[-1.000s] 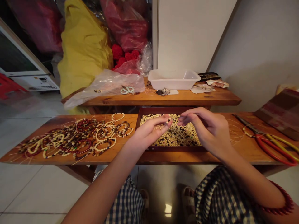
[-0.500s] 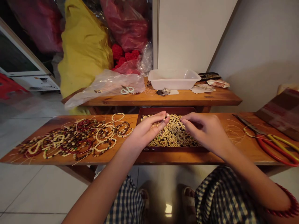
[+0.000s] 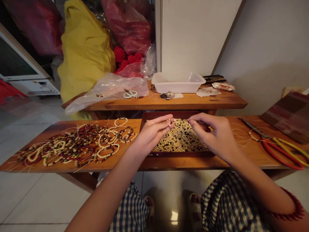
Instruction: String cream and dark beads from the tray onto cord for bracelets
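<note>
My left hand (image 3: 154, 132) is over the left side of a dark red tray (image 3: 178, 154), palm turned inward. Between its fingertips it grips a few small beads (image 3: 171, 121), some pale and some dark. At the right side of the tray, my right hand (image 3: 211, 132) pinches thumb and forefinger together on a thin thread, which shows only faintly toward the left hand. Below both hands, loose cream and dark beads (image 3: 180, 138) fill the tray. Whether the thread passes through the held beads cannot be made out.
A pile of beaded bracelets (image 3: 72, 145) covers the bench's left part. Pliers (image 3: 267, 141) with red handles, a yellow-handled tool and loose thread lie right. On the bench behind are a white plastic tub (image 3: 177, 87), scissors (image 3: 130, 94) and a clear plastic bag (image 3: 108, 88).
The left fingers have closed more around the beads, and the right hand has shifted slightly, still pinching. The whole view has moved a little.
</note>
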Demonstrator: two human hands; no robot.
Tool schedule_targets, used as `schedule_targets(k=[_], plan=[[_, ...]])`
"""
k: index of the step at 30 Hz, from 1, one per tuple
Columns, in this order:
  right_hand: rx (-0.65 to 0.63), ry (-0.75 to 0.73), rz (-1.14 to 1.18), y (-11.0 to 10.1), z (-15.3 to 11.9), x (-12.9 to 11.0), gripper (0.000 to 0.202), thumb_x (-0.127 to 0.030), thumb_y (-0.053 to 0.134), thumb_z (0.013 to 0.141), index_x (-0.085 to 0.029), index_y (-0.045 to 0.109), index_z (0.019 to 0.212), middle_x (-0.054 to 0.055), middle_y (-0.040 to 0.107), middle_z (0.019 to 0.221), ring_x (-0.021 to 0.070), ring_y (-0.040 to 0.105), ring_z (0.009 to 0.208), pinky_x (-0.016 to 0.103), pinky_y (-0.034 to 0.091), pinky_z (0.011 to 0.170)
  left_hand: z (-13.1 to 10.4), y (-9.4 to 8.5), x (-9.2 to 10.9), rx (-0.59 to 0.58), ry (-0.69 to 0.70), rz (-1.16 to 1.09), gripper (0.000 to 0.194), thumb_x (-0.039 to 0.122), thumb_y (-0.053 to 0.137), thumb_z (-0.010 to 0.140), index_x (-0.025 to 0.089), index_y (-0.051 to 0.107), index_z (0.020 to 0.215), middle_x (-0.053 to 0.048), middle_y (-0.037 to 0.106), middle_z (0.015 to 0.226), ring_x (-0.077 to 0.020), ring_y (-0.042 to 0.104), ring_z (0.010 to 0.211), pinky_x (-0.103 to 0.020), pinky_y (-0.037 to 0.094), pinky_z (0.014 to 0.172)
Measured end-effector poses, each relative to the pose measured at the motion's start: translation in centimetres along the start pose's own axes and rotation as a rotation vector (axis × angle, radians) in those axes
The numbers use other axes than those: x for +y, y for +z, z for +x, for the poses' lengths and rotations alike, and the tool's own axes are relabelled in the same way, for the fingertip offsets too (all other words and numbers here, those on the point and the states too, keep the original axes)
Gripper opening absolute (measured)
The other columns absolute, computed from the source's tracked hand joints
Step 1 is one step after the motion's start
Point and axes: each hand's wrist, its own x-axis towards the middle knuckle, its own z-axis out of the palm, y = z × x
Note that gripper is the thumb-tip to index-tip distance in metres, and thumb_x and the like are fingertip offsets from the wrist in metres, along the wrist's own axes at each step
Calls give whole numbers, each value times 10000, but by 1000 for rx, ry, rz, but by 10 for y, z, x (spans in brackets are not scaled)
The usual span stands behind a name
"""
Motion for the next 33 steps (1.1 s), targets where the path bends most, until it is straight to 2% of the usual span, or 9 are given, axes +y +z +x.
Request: schedule_targets(k=[14, 26, 33], plan=[[23, -54, -48, 1, -1, 0, 128, -199, 525, 812, -203, 651, 786, -4, 636, 623, 118, 513, 516, 252, 380, 522, 2, 0, -6, -12, 50, 86, 204, 49, 691, 687, 142, 724, 866, -45, 717, 834, -95, 647, 776, -285, 456, 937], [37, -81, -30, -2, -1, 0, 95, -176, 545, 804, -189, 635, 773, 1, 633, 642, 112, 509, 528, 246, 389, 541, 1, -2, -6, -31, 101, 190, 265, 109, 750, 624, 133, 724, 887, -58, 718, 842, -103, 634, 762, -297, 449, 893], [28, -128, -101, -2, -1, 1, 107, -152, 536, 798, -173, 636, 766, -13, 577, 587, 95, 458, 499, 231, 354, 515, 0, -3, -6, -2, 211, 438, 259, 179, 755, 628, 136, 728, 882, -76, 723, 883, -136, 635, 801, -296, 462, 839]])
